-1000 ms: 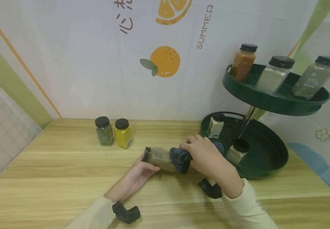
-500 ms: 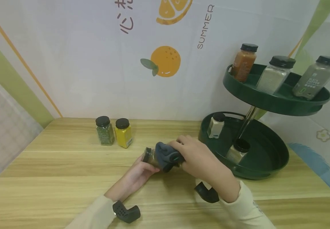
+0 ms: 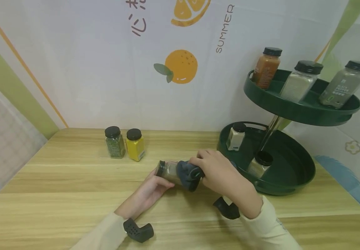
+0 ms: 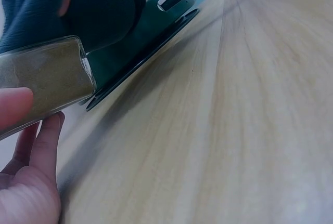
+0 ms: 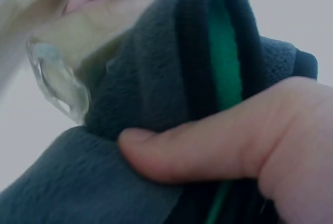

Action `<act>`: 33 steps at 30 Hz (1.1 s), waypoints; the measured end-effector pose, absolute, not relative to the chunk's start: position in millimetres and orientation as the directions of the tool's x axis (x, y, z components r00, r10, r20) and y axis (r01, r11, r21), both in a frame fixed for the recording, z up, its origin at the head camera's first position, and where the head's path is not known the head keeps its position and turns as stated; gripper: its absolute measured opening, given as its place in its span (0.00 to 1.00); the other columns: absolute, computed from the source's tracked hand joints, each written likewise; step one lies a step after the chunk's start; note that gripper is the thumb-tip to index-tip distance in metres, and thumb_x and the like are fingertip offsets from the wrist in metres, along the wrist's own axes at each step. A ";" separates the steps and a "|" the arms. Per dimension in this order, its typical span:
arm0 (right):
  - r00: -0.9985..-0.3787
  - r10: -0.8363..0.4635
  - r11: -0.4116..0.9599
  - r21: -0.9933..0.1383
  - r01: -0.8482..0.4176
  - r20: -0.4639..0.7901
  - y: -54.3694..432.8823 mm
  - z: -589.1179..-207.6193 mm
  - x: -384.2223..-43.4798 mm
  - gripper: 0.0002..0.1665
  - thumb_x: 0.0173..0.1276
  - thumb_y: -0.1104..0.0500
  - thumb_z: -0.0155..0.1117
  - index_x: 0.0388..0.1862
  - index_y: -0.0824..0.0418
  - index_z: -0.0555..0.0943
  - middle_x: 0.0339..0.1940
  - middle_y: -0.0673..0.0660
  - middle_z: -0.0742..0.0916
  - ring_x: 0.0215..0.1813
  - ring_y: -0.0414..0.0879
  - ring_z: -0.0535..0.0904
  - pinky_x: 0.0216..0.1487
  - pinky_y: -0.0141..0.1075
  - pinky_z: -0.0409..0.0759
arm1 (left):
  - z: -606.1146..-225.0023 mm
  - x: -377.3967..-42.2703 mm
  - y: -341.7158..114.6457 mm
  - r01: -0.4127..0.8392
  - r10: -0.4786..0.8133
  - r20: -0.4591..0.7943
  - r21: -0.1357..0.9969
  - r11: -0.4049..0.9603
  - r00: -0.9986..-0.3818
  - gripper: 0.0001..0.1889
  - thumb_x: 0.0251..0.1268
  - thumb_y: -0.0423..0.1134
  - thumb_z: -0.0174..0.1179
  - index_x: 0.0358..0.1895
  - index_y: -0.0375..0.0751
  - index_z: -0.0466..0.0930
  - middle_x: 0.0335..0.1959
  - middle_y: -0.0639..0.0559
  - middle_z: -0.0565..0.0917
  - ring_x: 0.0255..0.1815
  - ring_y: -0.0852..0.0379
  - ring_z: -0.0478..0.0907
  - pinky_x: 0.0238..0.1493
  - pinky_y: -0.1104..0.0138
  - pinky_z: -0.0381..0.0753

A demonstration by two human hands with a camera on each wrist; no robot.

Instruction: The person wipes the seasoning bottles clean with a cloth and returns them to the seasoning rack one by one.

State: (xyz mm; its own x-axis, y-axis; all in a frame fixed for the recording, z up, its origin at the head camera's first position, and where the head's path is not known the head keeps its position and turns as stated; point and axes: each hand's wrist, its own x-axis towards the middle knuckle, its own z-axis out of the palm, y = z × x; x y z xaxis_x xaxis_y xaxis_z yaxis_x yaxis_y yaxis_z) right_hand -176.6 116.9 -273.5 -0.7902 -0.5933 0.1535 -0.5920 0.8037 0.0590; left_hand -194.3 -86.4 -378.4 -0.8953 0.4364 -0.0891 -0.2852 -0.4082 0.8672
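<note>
Over the wood table (image 3: 58, 194) | left hand (image 3: 151, 191) grips a sideways black-capped jar (image 3: 170, 171) | right hand (image 3: 216, 171) pinches a bunched-up dark cloth (image 3: 187, 175) right against it

Wood-grain table (image 3: 74, 194) | green-flecked jar (image 3: 116, 146) | yellow jar (image 3: 135, 149) | green two-tier stand (image 3: 292, 110)

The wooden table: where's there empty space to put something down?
On the table, there's a big bare patch left of the green-filled jar and left sleeve, and a smaller one along the back between the yellow jar and lower tray. Crowded: the middle, where the left hand holds a brown jar and the right hand a dark cloth.
</note>
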 end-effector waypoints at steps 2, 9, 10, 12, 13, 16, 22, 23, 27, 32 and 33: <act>-0.799 -0.585 0.810 0.060 -0.583 0.137 120.1 -272.3 -177.9 0.26 0.48 0.67 0.72 0.48 0.50 0.80 0.39 0.51 0.79 0.46 0.50 0.74 0.49 0.43 0.72 | -378.0 -194.4 -85.8 -0.283 0.426 -0.096 0.872 -0.401 -0.900 0.34 0.47 0.16 0.49 0.61 0.44 0.64 0.56 0.55 0.72 0.53 0.59 0.68 0.55 0.71 0.71; -0.838 -0.540 0.841 0.045 -0.538 0.080 129.1 -268.2 -180.1 0.22 0.49 0.69 0.69 0.44 0.53 0.81 0.36 0.51 0.81 0.42 0.49 0.75 0.44 0.42 0.72 | -376.1 -193.9 -85.3 -0.277 0.394 -0.112 0.879 -0.389 -0.912 0.37 0.46 0.16 0.50 0.64 0.41 0.61 0.56 0.53 0.69 0.54 0.58 0.65 0.55 0.71 0.70; -0.844 -0.532 0.847 0.043 -0.530 0.070 130.0 -267.4 -180.1 0.22 0.49 0.70 0.69 0.43 0.53 0.81 0.36 0.51 0.81 0.42 0.49 0.74 0.44 0.42 0.72 | -375.9 -193.6 -85.3 -0.275 0.390 -0.112 0.878 -0.392 -0.914 0.36 0.45 0.16 0.50 0.64 0.42 0.62 0.56 0.54 0.70 0.53 0.58 0.66 0.55 0.71 0.70; -0.852 -0.520 0.854 0.041 -0.518 0.055 131.4 -265.9 -180.0 0.21 0.49 0.70 0.68 0.43 0.53 0.81 0.36 0.51 0.81 0.41 0.49 0.74 0.43 0.42 0.72 | -375.4 -193.0 -85.7 -0.273 0.390 -0.110 0.878 -0.394 -0.914 0.36 0.45 0.16 0.50 0.63 0.42 0.63 0.55 0.54 0.70 0.53 0.58 0.67 0.56 0.71 0.70; -0.856 -0.515 0.857 0.040 -0.513 0.050 132.1 -264.8 -179.7 0.21 0.49 0.70 0.68 0.43 0.53 0.82 0.36 0.51 0.81 0.41 0.49 0.74 0.43 0.42 0.72 | -375.2 -192.8 -85.9 -0.272 0.388 -0.110 0.878 -0.393 -0.915 0.36 0.45 0.16 0.50 0.63 0.42 0.63 0.55 0.54 0.70 0.53 0.58 0.67 0.57 0.70 0.70; -0.864 -0.502 0.865 0.035 -0.500 0.044 134.2 -261.6 -178.3 0.21 0.48 0.70 0.68 0.42 0.53 0.82 0.37 0.51 0.82 0.41 0.49 0.74 0.43 0.43 0.72 | -374.3 -191.6 -86.6 -0.269 0.384 -0.111 0.882 -0.387 -0.917 0.36 0.45 0.16 0.50 0.64 0.42 0.62 0.58 0.51 0.67 0.56 0.56 0.65 0.57 0.70 0.69; -0.868 -0.493 0.870 0.026 -0.492 0.067 135.1 -256.2 -176.0 0.24 0.49 0.69 0.69 0.47 0.54 0.81 0.41 0.53 0.83 0.45 0.50 0.76 0.48 0.45 0.73 | -373.8 -191.0 -87.7 -0.272 0.386 -0.113 0.881 -0.387 -0.916 0.38 0.47 0.16 0.48 0.66 0.40 0.58 0.62 0.48 0.64 0.59 0.56 0.63 0.56 0.70 0.70; -0.865 -0.494 0.869 0.019 -0.494 0.084 134.3 -255.9 -175.9 0.26 0.49 0.68 0.69 0.49 0.54 0.81 0.42 0.53 0.83 0.46 0.50 0.76 0.49 0.46 0.73 | -374.0 -191.2 -87.9 -0.271 0.387 -0.109 0.879 -0.393 -0.916 0.38 0.47 0.16 0.48 0.66 0.40 0.58 0.62 0.49 0.65 0.59 0.56 0.64 0.56 0.70 0.71; -0.831 -0.521 0.845 -0.020 -0.534 0.194 129.1 -257.6 -176.4 0.27 0.53 0.67 0.67 0.53 0.54 0.78 0.43 0.53 0.82 0.46 0.50 0.77 0.49 0.45 0.76 | -376.1 -193.2 -88.2 -0.271 0.403 -0.089 0.865 -0.421 -0.911 0.35 0.46 0.16 0.49 0.63 0.41 0.62 0.54 0.54 0.73 0.53 0.60 0.69 0.53 0.71 0.73; -0.752 -0.588 0.778 -0.047 -0.626 0.297 117.3 -268.4 -176.2 0.32 0.51 0.67 0.70 0.56 0.51 0.75 0.44 0.51 0.81 0.46 0.49 0.78 0.47 0.43 0.77 | -378.7 -194.1 -86.8 -0.277 0.444 -0.062 0.854 -0.441 -0.894 0.30 0.46 0.17 0.47 0.56 0.43 0.65 0.45 0.57 0.76 0.45 0.61 0.71 0.52 0.70 0.73; -0.742 -0.601 0.768 -0.044 -0.639 0.297 114.9 -270.8 -175.8 0.34 0.50 0.67 0.70 0.57 0.50 0.74 0.45 0.51 0.80 0.47 0.49 0.77 0.48 0.43 0.77 | -378.6 -193.8 -86.6 -0.280 0.444 -0.066 0.856 -0.435 -0.894 0.30 0.47 0.18 0.47 0.57 0.42 0.64 0.45 0.57 0.75 0.44 0.61 0.71 0.52 0.70 0.72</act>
